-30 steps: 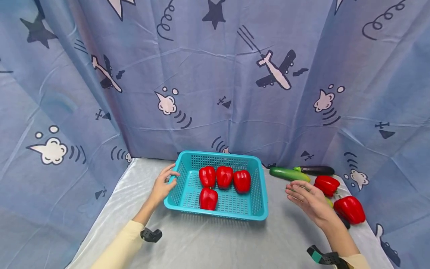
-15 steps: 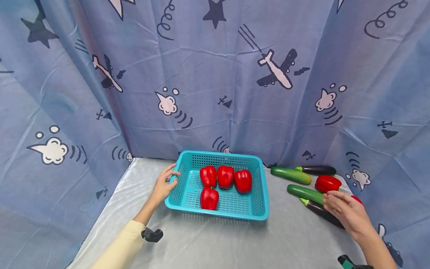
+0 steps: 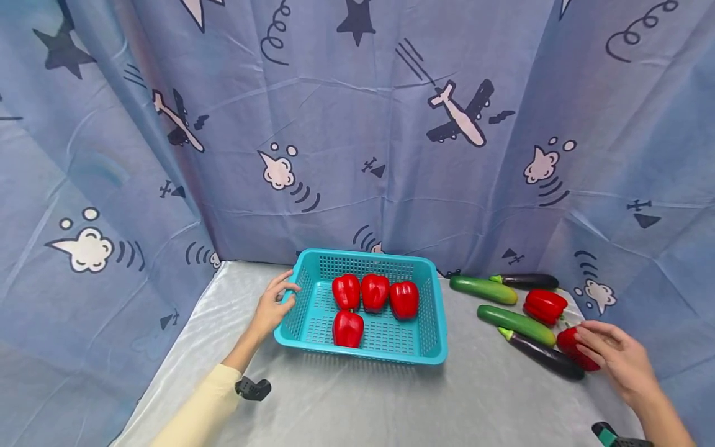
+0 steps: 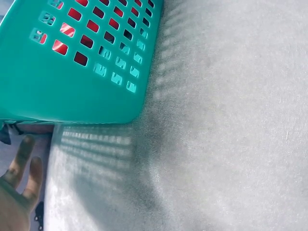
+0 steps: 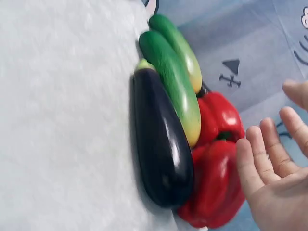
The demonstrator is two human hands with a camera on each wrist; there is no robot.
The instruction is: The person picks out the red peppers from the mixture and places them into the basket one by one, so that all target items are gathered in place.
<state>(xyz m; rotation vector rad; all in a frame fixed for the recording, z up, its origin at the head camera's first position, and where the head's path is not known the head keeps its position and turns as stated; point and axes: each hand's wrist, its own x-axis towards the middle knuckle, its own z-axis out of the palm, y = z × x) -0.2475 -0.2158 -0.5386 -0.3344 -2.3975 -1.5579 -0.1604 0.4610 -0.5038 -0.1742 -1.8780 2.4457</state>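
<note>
At the left rim of the turquoise basket (image 3: pixel 357 351), my left hand (image 3: pixel 270 310) rests with its fingertips at the edge. Loosely extended fingers of that hand (image 4: pixel 23 185) show beside the basket wall (image 4: pixel 72 91) in the left wrist view. Several red bell peppers (image 3: pixel 375 293) lie inside the basket. My right hand (image 3: pixel 622 360) is at the nearer loose red bell pepper (image 3: pixel 571 347), partly covering it in the head view. The right wrist view shows its spread fingers (image 5: pixel 262 159) beside that pepper (image 5: pixel 219 185), not curled around it.
Left of that pepper lie an eggplant (image 3: pixel 544 355) and a green-yellow cucumber (image 3: pixel 516 324). Another red bell pepper (image 3: pixel 544 307), a second cucumber (image 3: pixel 483 290) and a second eggplant (image 3: pixel 527 281) lie farther back. A patterned blue curtain (image 3: pixel 335 155) borders the white tabletop (image 3: pixel 391 403).
My right hand has moved rightward, away from above the cucumber and eggplant, to the nearer loose red bell pepper. My left hand stays at the basket rim.
</note>
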